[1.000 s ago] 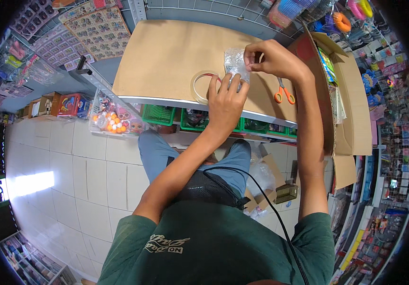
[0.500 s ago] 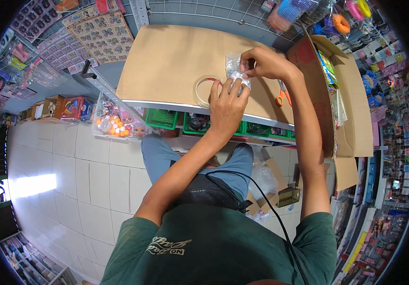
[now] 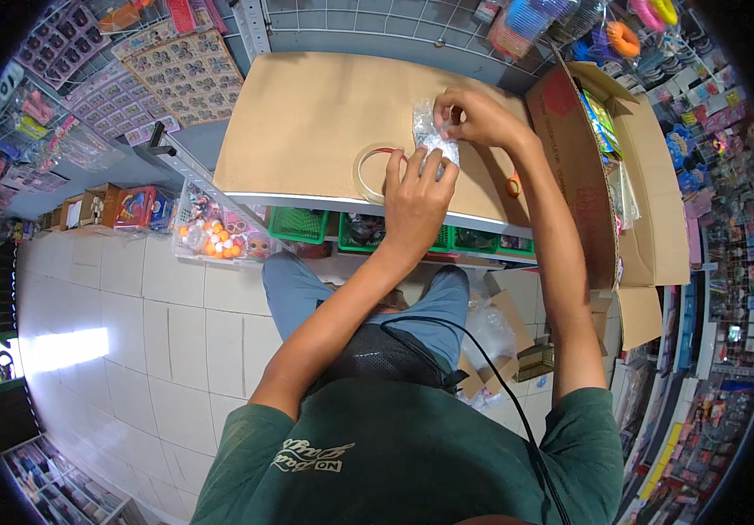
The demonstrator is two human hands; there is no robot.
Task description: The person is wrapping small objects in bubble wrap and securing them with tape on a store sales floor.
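A small clear plastic packet (image 3: 430, 133) lies on a brown cardboard-covered counter (image 3: 307, 122). My left hand (image 3: 416, 197) presses its fingertips on the packet's near end. My right hand (image 3: 473, 114) pinches the packet's far edge from the right. A roll of clear tape (image 3: 370, 171) lies flat on the counter just left of my left hand. Orange-handled scissors (image 3: 513, 185) peek out beside my right forearm, mostly hidden by it.
An open cardboard box (image 3: 631, 166) with colourful packs stands at the right. Green baskets (image 3: 303, 225) sit under the counter edge. A clear tub of small orange toys (image 3: 215, 232) is on the left. Hanging goods cover the wire grid wall (image 3: 377, 22). The floor is white tile.
The view has shifted so the counter sits lower in frame. Both hands stay on the packet; my right hand has moved slightly left along its top edge.
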